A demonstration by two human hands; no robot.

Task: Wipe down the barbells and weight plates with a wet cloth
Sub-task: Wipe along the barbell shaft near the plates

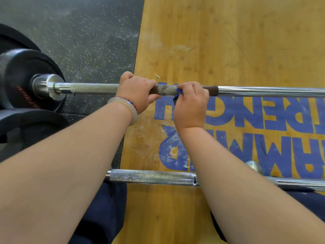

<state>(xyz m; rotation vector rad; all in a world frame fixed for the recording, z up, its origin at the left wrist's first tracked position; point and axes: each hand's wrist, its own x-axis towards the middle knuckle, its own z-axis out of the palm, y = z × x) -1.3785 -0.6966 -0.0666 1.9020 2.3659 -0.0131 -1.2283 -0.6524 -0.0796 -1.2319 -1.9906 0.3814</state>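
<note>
We were wiping the knurled steel barbell (95, 88). Our left hand (137, 92) was wrapped round the shaft to steady it, and just to its right our right hand (190, 106) pinched the small blue wet cloth (178, 95) against the darkened grip. Next, we judged, the cloth should slide toward the bare chrome beyond the right hand, then go to the black rubber weight plates (22, 80) out past the left hand. On the wooden platform floor (228, 41) beneath both hands, upside-down blue letters read partly "ENG" and "AMM", probably Hammer Strength.
</note>
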